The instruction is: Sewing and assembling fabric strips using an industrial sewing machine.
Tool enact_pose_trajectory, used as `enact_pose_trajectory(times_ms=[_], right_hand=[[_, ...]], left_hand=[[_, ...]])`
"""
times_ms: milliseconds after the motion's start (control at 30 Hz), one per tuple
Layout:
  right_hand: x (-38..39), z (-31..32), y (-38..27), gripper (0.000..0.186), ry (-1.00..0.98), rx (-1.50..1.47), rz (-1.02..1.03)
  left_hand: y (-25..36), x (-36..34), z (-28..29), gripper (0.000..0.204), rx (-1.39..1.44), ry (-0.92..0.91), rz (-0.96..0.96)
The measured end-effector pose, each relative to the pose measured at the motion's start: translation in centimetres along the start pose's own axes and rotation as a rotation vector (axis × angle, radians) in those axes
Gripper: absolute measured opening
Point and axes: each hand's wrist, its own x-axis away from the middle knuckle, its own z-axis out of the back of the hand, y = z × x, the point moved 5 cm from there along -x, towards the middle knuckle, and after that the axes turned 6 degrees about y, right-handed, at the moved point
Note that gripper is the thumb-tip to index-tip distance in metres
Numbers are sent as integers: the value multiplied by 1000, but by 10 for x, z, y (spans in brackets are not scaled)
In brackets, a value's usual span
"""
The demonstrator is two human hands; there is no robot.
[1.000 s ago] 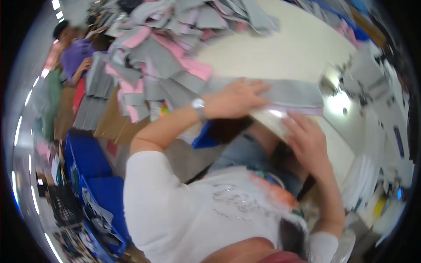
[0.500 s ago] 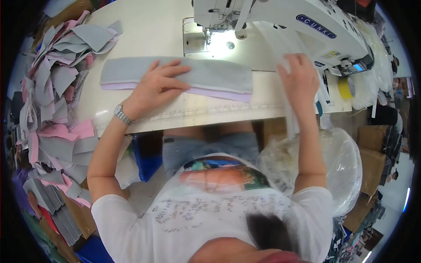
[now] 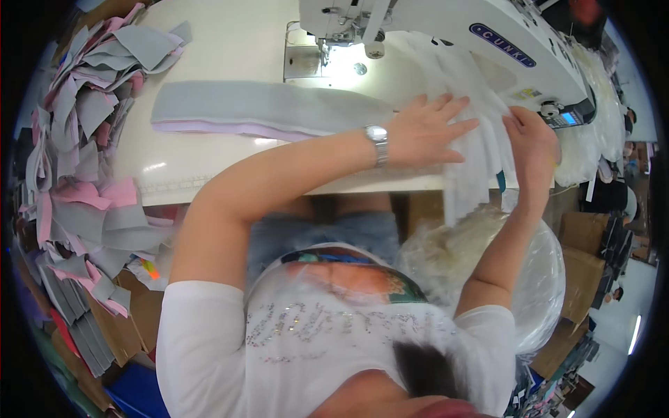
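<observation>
The white strips (image 3: 474, 150) hung thin and limp over the table (image 3: 230, 164) front edge, likely light and best pinched near their tops. The left hand (image 3: 425, 132) lay on them with fingers spread flat; the right hand (image 3: 531, 143) curled fingers over them. Farther off lay a grey fabric piece (image 3: 265, 111) and the sewing machine (image 3: 446, 28).

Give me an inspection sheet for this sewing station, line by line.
Surface: white table, edge nearest the person bare.
Job's things: white strips draped over the table's right edge by the sewing machine; grey fabric piece lying flat on a lilac one.
Clutter: heap of grey and pink cut pieces at left.
Grippers: left hand flat, fingers spread on the strips; right hand on them too.
Cables: nothing seen.
Surroundings: clear bag of white material, cardboard boxes at right.
</observation>
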Motion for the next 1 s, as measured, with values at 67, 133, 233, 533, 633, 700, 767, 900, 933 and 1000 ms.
enact_pose_trajectory(times_ms=[67,133,233,533,633,700,767,900,933,1000], right_hand=[[10,19,15,26,-19,23,-116],[12,25,28,26,-85,0,-156],[26,56,55,25,-76,-201,-181],[84,154,76,32,-151,-486,409],[73,130,17,37,-183,-540,509],[63,95,-30,30,-156,-632,367],[58,60,-80,29,35,-635,383],[53,6,-154,28,84,-666,491],[52,-3,-166,28,89,-702,550],[51,-24,-182,28,90,-734,610]], left_hand=[[8,-14,-13,51,70,7,-1],[5,-23,-17,47,55,-1,14],[-6,-29,-17,39,38,-4,56],[22,25,42,26,728,65,224],[29,68,94,77,1704,-369,658],[0,104,138,108,1725,-502,655],[-28,130,180,105,1381,-446,821],[-61,162,255,57,635,-381,806],[-72,162,265,47,212,-468,693],[-88,162,271,41,75,-403,603]])
